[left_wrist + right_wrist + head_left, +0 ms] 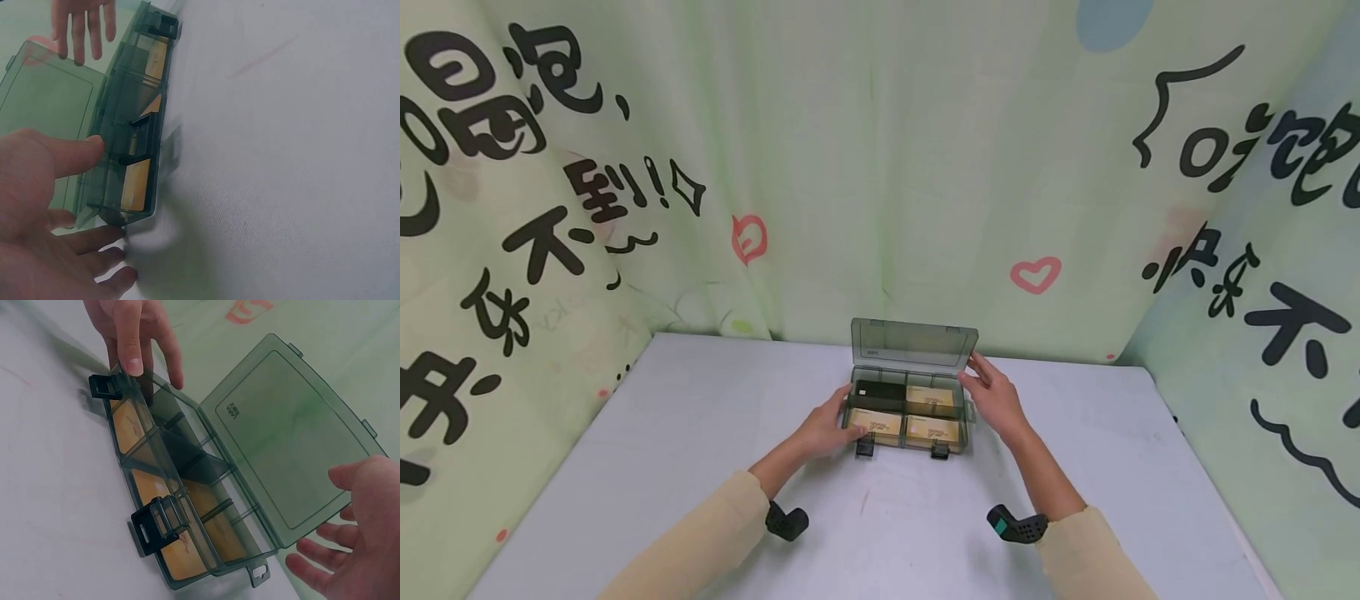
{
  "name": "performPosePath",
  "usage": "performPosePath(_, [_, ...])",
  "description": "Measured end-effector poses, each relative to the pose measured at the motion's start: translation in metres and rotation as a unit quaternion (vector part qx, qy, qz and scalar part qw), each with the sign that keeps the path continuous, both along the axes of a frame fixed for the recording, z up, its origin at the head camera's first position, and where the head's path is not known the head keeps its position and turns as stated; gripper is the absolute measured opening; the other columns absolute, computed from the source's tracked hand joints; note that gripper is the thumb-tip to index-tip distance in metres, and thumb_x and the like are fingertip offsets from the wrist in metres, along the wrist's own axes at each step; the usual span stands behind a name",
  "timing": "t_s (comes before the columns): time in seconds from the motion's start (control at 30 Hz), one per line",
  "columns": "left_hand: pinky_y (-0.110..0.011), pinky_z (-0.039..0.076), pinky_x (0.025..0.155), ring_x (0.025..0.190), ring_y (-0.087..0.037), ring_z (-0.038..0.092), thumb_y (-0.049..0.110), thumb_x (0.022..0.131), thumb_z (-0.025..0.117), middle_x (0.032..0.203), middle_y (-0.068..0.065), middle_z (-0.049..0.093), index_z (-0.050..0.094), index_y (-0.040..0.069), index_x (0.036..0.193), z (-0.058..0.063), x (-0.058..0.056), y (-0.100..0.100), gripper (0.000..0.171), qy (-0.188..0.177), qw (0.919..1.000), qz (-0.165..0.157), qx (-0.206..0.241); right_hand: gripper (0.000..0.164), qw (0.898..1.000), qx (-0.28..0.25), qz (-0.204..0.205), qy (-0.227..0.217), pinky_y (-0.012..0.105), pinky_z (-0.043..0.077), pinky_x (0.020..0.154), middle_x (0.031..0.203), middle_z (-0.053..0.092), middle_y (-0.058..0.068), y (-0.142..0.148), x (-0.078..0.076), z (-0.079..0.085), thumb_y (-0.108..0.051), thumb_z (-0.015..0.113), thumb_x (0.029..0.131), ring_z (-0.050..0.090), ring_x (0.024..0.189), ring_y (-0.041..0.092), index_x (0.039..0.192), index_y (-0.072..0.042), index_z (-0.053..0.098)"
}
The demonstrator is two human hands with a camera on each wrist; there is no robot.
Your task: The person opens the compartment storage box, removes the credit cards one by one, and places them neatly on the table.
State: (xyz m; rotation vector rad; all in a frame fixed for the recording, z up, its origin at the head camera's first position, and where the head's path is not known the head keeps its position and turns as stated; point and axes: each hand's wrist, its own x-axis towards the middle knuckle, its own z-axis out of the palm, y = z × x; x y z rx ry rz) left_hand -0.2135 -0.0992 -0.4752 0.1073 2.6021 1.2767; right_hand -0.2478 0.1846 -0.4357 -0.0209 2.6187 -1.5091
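Observation:
A smoky clear plastic storage box (903,427) lies on the table with its hinged lid (913,343) raised at the back. Inside are tan card-like packs (932,430) and, in the back left compartment, a black block (880,394). Dark latches (154,528) hang at the box's front. My left hand (823,429) holds the box's left end, thumb over the front corner and fingers along the side. My right hand (996,398) is at the lid's right edge, thumb before it and fingers extended beyond; whether the fingers touch the lid is unclear.
The box stands near the back of a white-covered table (737,371). A pale green curtain (880,167) with black characters and red hearts hangs behind and at both sides. A black device (787,522) is strapped to each wrist.

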Motion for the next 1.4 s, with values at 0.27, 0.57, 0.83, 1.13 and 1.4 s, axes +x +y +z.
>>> performPosePath(0.27, [-0.057, 0.03, 0.11, 0.139, -0.041, 0.036, 0.028, 0.091, 0.068, 0.15, -0.021, 0.04, 0.022, 0.015, 0.154, -0.001, 0.0, -0.001, 0.079, -0.002, 1.0, 0.002, 0.005, 0.064, 1.0, -0.001, 0.005, 0.008, 0.048, 0.038, 0.108, 0.159, 0.028, 0.009, 0.0, -0.002, -0.001, -0.036, 0.045, 0.103, 0.035, 0.142, 0.033, 0.156, -0.017, 0.016])
performPosePath(0.57, [-0.057, 0.029, 0.111, 0.14, -0.04, 0.035, 0.028, 0.091, 0.068, 0.15, -0.021, 0.041, 0.023, 0.014, 0.154, 0.0, -0.001, 0.003, 0.079, -0.006, 0.9999, 0.006, 0.007, 0.064, 1.0, 0.006, 0.001, 0.001, 0.049, 0.037, 0.109, 0.159, 0.027, 0.01, 0.001, -0.003, 0.0, -0.035, 0.045, 0.103, 0.034, 0.142, 0.035, 0.156, -0.018, 0.014])
performPosePath(0.83, [-0.058, 0.03, 0.11, 0.14, -0.042, 0.034, 0.027, 0.091, 0.068, 0.152, -0.021, 0.037, 0.023, 0.014, 0.153, 0.0, 0.001, 0.002, 0.078, -0.007, 0.9999, 0.008, 0.0, 0.065, 1.0, -0.008, 0.006, -0.004, 0.048, 0.038, 0.108, 0.16, 0.026, 0.01, 0.0, -0.005, -0.003, -0.034, 0.046, 0.103, 0.035, 0.141, 0.034, 0.156, -0.016, 0.013])
performPosePath(1.13, [-0.058, 0.03, 0.11, 0.139, -0.041, 0.035, 0.027, 0.091, 0.067, 0.151, -0.021, 0.039, 0.023, 0.014, 0.153, 0.0, 0.004, 0.001, 0.077, -0.006, 1.0, 0.007, -0.002, 0.063, 1.0, -0.002, 0.008, 0.003, 0.048, 0.038, 0.108, 0.159, 0.026, 0.011, 0.0, -0.007, -0.006, -0.031, 0.045, 0.103, 0.036, 0.141, 0.035, 0.156, -0.013, 0.016])
performPosePath(1.4, [-0.058, 0.031, 0.109, 0.139, -0.041, 0.036, 0.027, 0.091, 0.068, 0.15, -0.021, 0.04, 0.022, 0.014, 0.154, -0.001, 0.002, 0.001, 0.078, -0.004, 1.0, 0.004, -0.005, 0.065, 1.0, 0.005, 0.01, 0.004, 0.047, 0.039, 0.107, 0.16, 0.023, 0.008, 0.0, -0.011, -0.01, -0.036, 0.045, 0.103, 0.035, 0.141, 0.034, 0.156, -0.012, 0.016])
